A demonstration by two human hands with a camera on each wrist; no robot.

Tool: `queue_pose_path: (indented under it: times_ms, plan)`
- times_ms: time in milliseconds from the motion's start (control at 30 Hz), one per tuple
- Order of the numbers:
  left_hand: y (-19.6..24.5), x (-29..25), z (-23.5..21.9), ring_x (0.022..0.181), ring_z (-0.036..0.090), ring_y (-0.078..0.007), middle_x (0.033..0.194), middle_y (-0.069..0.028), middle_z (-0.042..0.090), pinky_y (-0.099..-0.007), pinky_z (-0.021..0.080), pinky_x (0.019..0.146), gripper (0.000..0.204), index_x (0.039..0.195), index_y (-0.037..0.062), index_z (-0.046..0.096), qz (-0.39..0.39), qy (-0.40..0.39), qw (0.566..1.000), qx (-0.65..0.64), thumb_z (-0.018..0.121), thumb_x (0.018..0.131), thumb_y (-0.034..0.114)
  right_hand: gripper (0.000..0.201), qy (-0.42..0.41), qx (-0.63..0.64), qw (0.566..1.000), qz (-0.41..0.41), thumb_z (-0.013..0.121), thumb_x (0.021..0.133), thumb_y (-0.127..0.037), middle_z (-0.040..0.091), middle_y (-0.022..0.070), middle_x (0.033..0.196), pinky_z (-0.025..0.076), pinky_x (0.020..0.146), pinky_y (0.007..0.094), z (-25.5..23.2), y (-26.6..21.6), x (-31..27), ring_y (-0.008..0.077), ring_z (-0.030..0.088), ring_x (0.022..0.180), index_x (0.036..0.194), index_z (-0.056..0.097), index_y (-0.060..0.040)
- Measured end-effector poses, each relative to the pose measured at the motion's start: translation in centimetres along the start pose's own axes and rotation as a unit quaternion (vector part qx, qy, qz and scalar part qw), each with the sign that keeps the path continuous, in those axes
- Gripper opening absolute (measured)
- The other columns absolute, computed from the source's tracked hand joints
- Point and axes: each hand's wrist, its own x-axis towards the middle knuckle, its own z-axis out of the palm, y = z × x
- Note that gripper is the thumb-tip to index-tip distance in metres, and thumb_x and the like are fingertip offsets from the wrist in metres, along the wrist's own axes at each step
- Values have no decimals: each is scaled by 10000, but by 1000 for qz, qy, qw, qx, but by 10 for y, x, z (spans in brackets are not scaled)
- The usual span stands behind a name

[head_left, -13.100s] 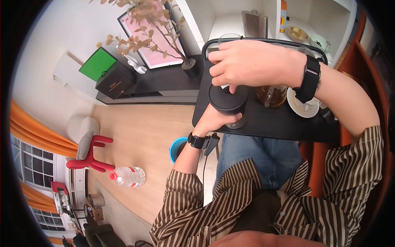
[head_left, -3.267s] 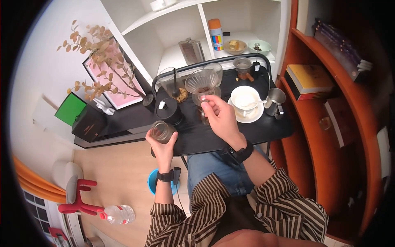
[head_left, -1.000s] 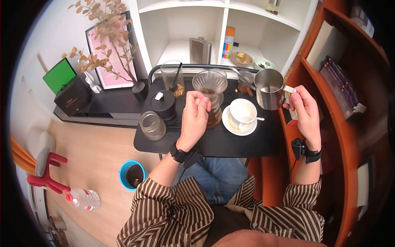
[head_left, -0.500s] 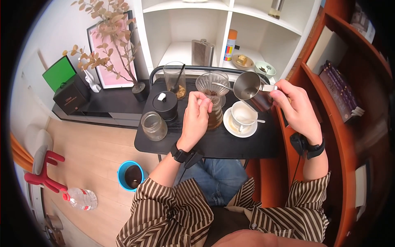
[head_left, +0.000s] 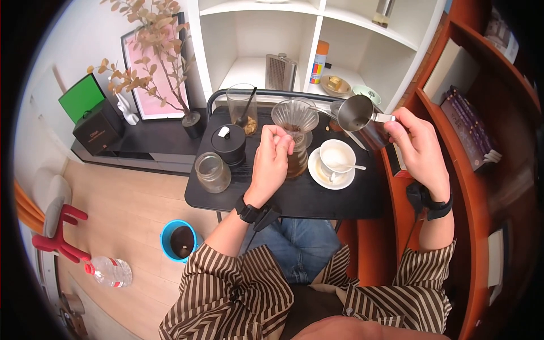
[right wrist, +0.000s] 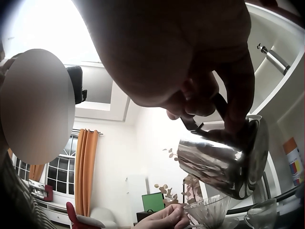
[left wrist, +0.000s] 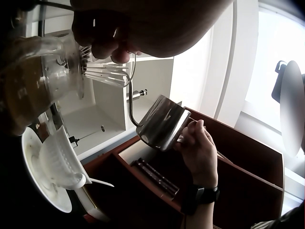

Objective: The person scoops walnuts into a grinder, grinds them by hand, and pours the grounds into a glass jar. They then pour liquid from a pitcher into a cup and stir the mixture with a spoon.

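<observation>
My left hand (head_left: 269, 164) pinches the small handle of a ribbed glass coffee dripper (head_left: 294, 117), with dark grounds inside. The dripper sits on a glass carafe (head_left: 297, 164) of brown liquid. To its right, my right hand (head_left: 422, 150) grips the handle of a steel gooseneck kettle (head_left: 362, 122), raised above the table and tilted. In the left wrist view, the thin spout (left wrist: 130, 100) curves up right at the dripper's rim. The right wrist view shows the kettle (right wrist: 214, 160) higher than the dripper (right wrist: 209, 212). No stream of water shows.
A white cup (head_left: 338, 154) with a spoon stands on a saucer (head_left: 316, 178) below the kettle. Left on the black table (head_left: 255, 207) are a glass jar (head_left: 212, 173), a black lidded canister (head_left: 228, 146) and a tall glass (head_left: 241, 102). A blue bucket (head_left: 165, 241) stands on the floor.
Earlier my left hand held the jar and my right the dripper handle. Since then my left took the dripper and my right the kettle, which swung left, tilted, then drew slightly right.
</observation>
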Motion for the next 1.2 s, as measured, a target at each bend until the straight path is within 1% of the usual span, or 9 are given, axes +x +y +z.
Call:
queue_pose_path:
  times_ms: [200,267,300,400,567,800,900,1067,1200]
  plan:
    - [-1,0,0,719,513,-107,803,-34,569,-284,450,686,69,1095,44,453,12,3,1000,3,483,1102,105,244,-20,32,999,13,600,1057,-206,563,166,699,444,605,372,-9,-5,-5,269,589,621,962,631,16]
    - [-6,1,1,646,423,-47,819,-3,558,-230,359,581,59,1112,74,452,25,-1,1000,-4,476,1120,128,240,-35,44,998,14,603,1056,-203,568,165,701,445,605,367,-9,-6,-4,256,594,623,959,634,14]
    - [-8,2,1,610,379,-18,827,12,552,-203,313,529,54,1120,90,451,32,-2,999,-7,473,1129,139,238,-39,51,998,13,606,1054,-202,569,170,702,447,606,374,-8,-6,-3,272,591,624,959,633,14]
    - [-6,2,2,607,376,-18,823,13,552,-204,313,529,51,1117,89,451,34,-3,999,-6,472,1127,135,232,-43,53,998,1,615,1048,-201,573,184,710,450,612,395,-2,-7,1,325,582,634,962,629,14]
    - [-7,2,2,604,375,-18,815,12,551,-206,313,528,46,1113,88,449,35,1,999,3,469,1124,128,227,-29,40,999,-17,625,1038,-203,572,208,726,453,625,431,7,-12,7,414,565,671,969,624,13]
    - [-6,1,1,605,376,-19,815,14,551,-206,319,532,52,1113,87,449,38,-4,999,2,473,1122,133,236,-3,-3,1000,-6,622,1040,-210,577,203,708,450,618,428,3,-8,5,371,593,648,954,636,9]
    - [1,0,0,732,517,-114,810,-38,568,-290,455,701,82,1097,44,446,14,2,1000,19,481,1107,117,238,-8,-9,1000,2,621,1041,-213,575,196,693,447,612,420,-3,-6,1,357,594,637,949,641,6]
    - [1,0,0,727,518,-114,807,-39,568,-292,453,691,81,1096,44,447,13,3,1000,24,483,1107,116,235,-42,32,998,20,623,1040,-213,577,194,701,445,608,415,-7,-3,-1,353,595,641,954,643,6]
    - [0,1,0,725,515,-111,806,-36,567,-293,448,683,81,1096,46,447,14,1,1000,22,484,1107,116,224,-38,47,998,-2,630,1036,-208,607,201,747,462,622,417,3,-7,3,369,616,677,960,643,2]
